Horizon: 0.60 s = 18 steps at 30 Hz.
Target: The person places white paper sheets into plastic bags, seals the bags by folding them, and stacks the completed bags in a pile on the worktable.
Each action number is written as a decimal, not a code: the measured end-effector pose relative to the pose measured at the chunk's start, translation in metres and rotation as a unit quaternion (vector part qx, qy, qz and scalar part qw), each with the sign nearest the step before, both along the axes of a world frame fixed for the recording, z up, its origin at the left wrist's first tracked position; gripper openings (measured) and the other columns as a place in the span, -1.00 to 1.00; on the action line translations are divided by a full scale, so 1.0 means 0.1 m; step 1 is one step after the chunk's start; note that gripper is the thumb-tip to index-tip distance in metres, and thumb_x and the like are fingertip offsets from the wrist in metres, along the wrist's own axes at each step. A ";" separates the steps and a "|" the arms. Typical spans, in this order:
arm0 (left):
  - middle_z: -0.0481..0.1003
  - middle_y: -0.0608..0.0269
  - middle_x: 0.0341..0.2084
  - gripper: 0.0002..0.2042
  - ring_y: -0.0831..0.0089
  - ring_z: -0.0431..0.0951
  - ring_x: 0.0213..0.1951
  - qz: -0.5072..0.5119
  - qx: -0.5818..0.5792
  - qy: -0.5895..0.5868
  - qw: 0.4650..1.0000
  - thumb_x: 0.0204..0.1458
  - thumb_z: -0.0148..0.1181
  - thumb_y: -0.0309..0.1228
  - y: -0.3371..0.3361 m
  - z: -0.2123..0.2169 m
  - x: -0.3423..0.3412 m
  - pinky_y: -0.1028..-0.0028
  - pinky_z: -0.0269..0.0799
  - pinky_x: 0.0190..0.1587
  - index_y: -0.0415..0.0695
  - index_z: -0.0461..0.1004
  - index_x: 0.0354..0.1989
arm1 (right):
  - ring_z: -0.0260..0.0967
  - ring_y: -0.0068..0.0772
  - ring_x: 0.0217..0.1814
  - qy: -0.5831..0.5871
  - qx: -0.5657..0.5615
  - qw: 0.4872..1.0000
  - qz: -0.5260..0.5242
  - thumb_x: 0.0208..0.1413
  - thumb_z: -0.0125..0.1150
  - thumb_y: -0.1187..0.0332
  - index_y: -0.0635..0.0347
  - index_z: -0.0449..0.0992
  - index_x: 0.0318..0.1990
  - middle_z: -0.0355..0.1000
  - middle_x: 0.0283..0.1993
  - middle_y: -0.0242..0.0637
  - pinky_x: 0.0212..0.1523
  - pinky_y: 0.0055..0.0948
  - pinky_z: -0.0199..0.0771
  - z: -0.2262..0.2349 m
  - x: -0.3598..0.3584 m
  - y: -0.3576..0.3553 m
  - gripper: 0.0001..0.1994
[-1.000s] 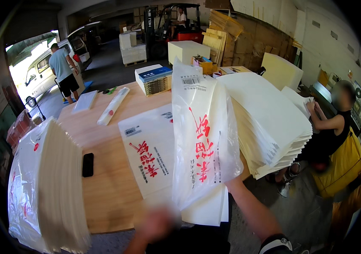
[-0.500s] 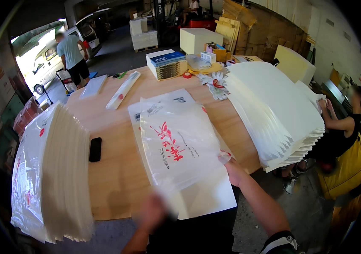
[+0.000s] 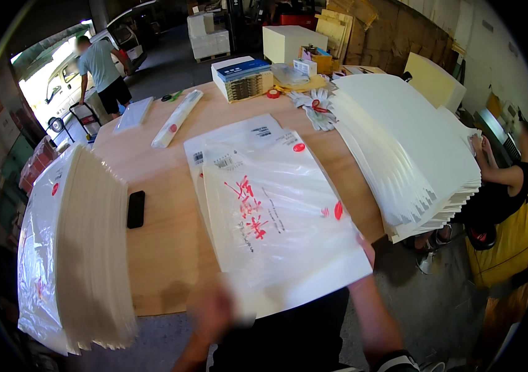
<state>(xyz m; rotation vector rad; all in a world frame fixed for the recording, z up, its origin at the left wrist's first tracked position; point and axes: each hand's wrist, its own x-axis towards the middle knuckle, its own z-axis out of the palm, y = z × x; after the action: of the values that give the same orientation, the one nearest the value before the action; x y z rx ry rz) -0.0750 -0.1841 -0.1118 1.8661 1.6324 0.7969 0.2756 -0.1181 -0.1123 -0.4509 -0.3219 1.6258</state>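
A stack of white paper sheets point(image 3: 338, 280) sits within a clear plastic bag point(image 3: 282, 186) with red brush lettering and red oval marks. Its near end tilts over the table's front edge, in front of me. My right hand point(image 3: 366, 251) grips the right edge near the lower corner, with its fingers partly hidden by the paper. At the lower left corner is my left hand point(image 3: 214, 310), too smeared for its fingers to be read. Beneath lies another printed clear bag point(image 3: 194, 146), its far end showing.
Left stands a tall stack of bagged paper point(image 3: 87, 248), beside a black phone point(image 3: 136, 209). Right is a fanned stack of white paper point(image 3: 406, 149). Gloves point(image 3: 315, 108), a box of booklets point(image 3: 242, 80) and a wrapped roll point(image 3: 177, 118) lie farther back. A co-worker point(image 3: 506, 167) sits at right.
The bag's right side has spread down over the paper, and the bare paper strip is narrower. My right hand has shifted down and right along the edge. My left hand stays low left.
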 end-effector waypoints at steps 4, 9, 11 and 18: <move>0.39 0.18 -0.50 -0.92 0.29 0.42 -0.46 -0.001 0.006 0.002 1.000 0.02 0.15 -0.53 0.03 -0.06 0.02 0.33 0.38 -0.37 -0.15 0.40 -0.32 | 0.11 -0.03 0.42 0.186 -0.008 0.982 -0.036 0.24 -0.16 -0.22 0.27 0.13 0.38 0.13 0.42 -0.03 0.39 -0.05 0.10 -0.26 0.04 -0.24 -0.22; 0.44 0.16 -0.60 -0.91 0.27 0.50 -0.57 -0.014 0.024 -0.039 0.999 -0.05 0.20 -0.51 0.05 -0.31 -0.03 0.36 0.43 -0.46 -0.19 0.40 -0.44 | -0.06 0.00 0.51 0.151 -0.001 0.985 -0.085 0.05 -0.26 -0.53 0.11 -0.02 0.46 -0.03 0.51 -0.18 0.42 0.09 -0.06 -0.16 0.06 -0.36 0.02; 0.47 0.12 -0.60 -0.89 0.28 0.55 -0.58 -0.018 0.010 -0.060 0.998 -0.05 0.22 -0.50 0.04 -0.34 0.03 0.37 0.48 -0.47 -0.19 0.40 -0.43 | -0.16 -0.08 0.54 0.117 0.011 0.989 -0.085 -0.05 -0.30 -0.61 0.04 -0.11 0.48 -0.10 0.54 -0.26 0.45 0.02 -0.15 -0.28 -0.14 -0.65 0.10; 0.47 0.19 -0.54 -0.84 0.25 0.54 -0.49 -0.058 -0.020 0.086 0.994 -0.06 0.27 -0.40 0.02 -0.50 -0.04 0.29 0.47 -0.36 -0.17 0.43 -0.36 | 0.42 -0.06 0.14 -0.177 -0.201 0.964 0.007 0.18 0.18 0.50 0.18 0.12 0.29 0.31 0.20 -0.07 -0.02 -0.02 0.60 -0.81 -0.40 -0.94 -0.44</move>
<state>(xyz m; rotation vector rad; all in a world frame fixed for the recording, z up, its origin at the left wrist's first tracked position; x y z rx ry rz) -0.0789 -0.1825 -0.1615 2.0276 1.6118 0.5658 0.2357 -0.2121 -0.1937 -1.0565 -0.2585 1.6222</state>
